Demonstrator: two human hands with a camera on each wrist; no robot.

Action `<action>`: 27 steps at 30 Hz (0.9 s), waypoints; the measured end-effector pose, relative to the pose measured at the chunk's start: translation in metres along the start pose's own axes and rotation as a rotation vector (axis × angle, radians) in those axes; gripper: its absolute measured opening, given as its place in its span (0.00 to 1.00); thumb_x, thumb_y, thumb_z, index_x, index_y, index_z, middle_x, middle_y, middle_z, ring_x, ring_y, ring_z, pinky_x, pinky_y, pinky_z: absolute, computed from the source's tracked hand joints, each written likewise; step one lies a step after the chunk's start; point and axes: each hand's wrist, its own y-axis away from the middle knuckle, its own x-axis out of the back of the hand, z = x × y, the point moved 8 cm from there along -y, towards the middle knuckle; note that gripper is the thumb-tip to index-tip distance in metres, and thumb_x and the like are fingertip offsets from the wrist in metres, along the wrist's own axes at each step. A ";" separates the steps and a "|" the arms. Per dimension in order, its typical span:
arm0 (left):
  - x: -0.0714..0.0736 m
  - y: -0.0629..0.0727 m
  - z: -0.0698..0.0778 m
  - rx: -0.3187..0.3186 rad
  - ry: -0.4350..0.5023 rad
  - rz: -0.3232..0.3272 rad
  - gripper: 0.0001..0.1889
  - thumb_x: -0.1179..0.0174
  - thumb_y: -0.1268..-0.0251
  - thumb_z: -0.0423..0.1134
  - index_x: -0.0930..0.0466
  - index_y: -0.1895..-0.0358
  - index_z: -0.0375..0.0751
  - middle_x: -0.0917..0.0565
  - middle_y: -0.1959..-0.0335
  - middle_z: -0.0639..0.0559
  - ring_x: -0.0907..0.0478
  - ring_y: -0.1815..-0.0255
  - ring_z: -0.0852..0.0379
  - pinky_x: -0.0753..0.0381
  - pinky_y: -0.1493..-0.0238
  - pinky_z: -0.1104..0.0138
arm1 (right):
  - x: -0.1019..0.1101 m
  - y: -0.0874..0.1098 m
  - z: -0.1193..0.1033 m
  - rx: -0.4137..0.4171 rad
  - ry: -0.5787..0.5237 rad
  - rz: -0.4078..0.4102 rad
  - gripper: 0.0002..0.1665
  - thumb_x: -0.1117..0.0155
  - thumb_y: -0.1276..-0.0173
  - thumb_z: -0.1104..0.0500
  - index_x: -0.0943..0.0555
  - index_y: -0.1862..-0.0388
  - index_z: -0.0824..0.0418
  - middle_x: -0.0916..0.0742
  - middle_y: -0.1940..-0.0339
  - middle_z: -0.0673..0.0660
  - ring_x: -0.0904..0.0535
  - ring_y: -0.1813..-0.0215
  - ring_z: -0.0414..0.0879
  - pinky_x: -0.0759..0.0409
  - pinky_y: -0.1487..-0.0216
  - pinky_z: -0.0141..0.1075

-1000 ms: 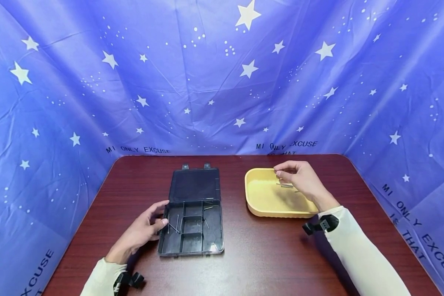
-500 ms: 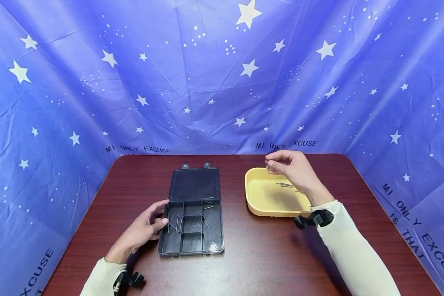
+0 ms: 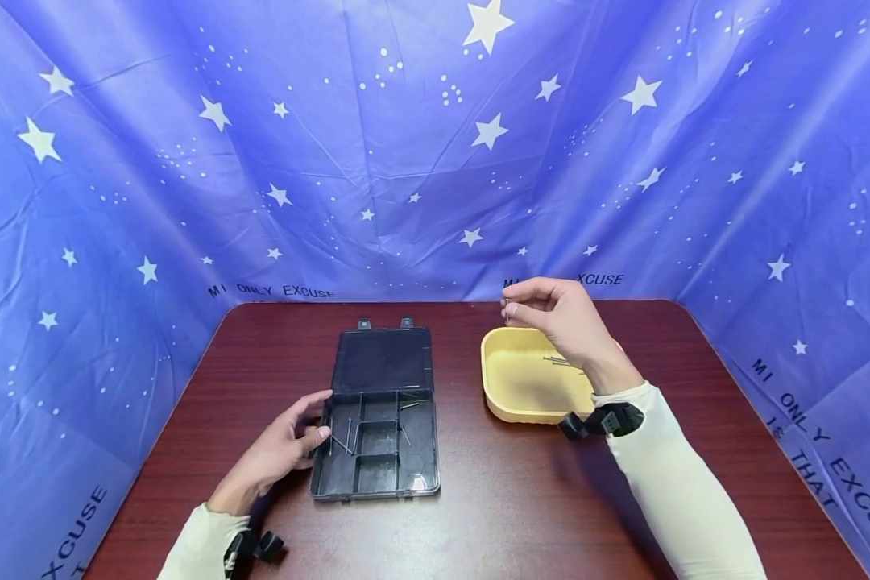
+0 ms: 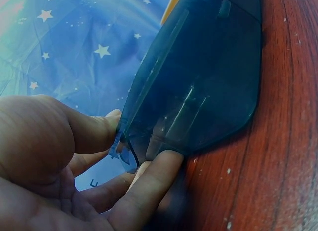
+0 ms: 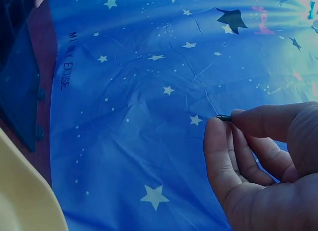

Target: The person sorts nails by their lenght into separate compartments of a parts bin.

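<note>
My left hand [image 3: 271,455] grips the left side of a black compartment box [image 3: 377,477], thumb at its edge. The left wrist view shows thumb and fingers about a corner of its dark see-through wall [image 4: 213,82]. The box lid [image 3: 382,360] lies folded back. Several long thin nails or screws [image 3: 343,445] lie in the left compartment, and a few thin pieces [image 3: 406,435] on the right side. My right hand [image 3: 569,326] is above the far side of a yellow tray [image 3: 489,387], pinching a small dark screw [image 5: 224,117] between thumb and index finger; its pointed tip shows.
Several thin metal nails or screws [image 3: 560,361] lie in the yellow tray, partly behind the right hand. Both containers stand on a reddish-brown table [image 3: 471,515]. A blue star-patterned curtain [image 3: 420,161] encloses the back and sides.
My right hand has lifted and moved left and away over the tray, with the small screw in its pinch. The left hand keeps its hold on the box.
</note>
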 end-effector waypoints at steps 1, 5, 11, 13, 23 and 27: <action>0.000 0.000 0.000 0.000 0.000 0.001 0.34 0.41 0.21 0.30 0.41 0.17 0.47 0.35 0.25 0.28 0.20 0.51 0.49 0.11 0.56 0.50 | -0.001 0.000 -0.001 0.000 -0.004 -0.002 0.15 0.30 0.31 0.74 0.10 0.55 0.56 0.07 0.62 0.48 0.08 0.60 0.41 0.11 0.53 0.36; 0.000 0.000 0.000 -0.001 0.000 0.002 0.34 0.41 0.21 0.30 0.41 0.17 0.46 0.35 0.25 0.28 0.19 0.51 0.49 0.11 0.56 0.50 | -0.005 0.001 -0.002 0.007 -0.016 -0.008 0.16 0.30 0.31 0.75 0.10 0.55 0.55 0.07 0.62 0.48 0.08 0.59 0.42 0.11 0.52 0.36; -0.001 0.000 0.002 -0.003 -0.001 0.004 0.34 0.42 0.21 0.29 0.41 0.17 0.46 0.35 0.25 0.28 0.20 0.51 0.49 0.11 0.55 0.49 | -0.009 0.000 -0.001 0.010 -0.029 -0.014 0.15 0.31 0.31 0.75 0.10 0.53 0.59 0.07 0.62 0.48 0.09 0.59 0.41 0.11 0.52 0.36; -0.001 0.000 0.001 0.000 -0.001 0.004 0.34 0.41 0.21 0.29 0.41 0.17 0.46 0.35 0.25 0.28 0.20 0.51 0.49 0.11 0.54 0.49 | -0.012 -0.001 0.000 0.002 -0.042 -0.022 0.13 0.31 0.31 0.75 0.12 0.50 0.67 0.07 0.62 0.48 0.09 0.59 0.41 0.10 0.52 0.37; 0.000 0.000 0.000 0.004 -0.019 0.011 0.34 0.41 0.21 0.30 0.41 0.17 0.47 0.34 0.25 0.28 0.21 0.50 0.48 0.11 0.55 0.49 | -0.047 -0.003 0.017 -0.035 -0.064 -0.098 0.11 0.31 0.30 0.74 0.13 0.51 0.68 0.07 0.62 0.50 0.09 0.61 0.43 0.10 0.53 0.39; 0.000 -0.001 0.001 0.000 -0.025 0.009 0.34 0.41 0.21 0.30 0.41 0.17 0.47 0.35 0.25 0.28 0.21 0.50 0.47 0.11 0.56 0.49 | -0.070 -0.001 0.032 -0.055 -0.030 -0.154 0.13 0.32 0.30 0.74 0.15 0.48 0.75 0.08 0.63 0.52 0.10 0.62 0.43 0.09 0.55 0.39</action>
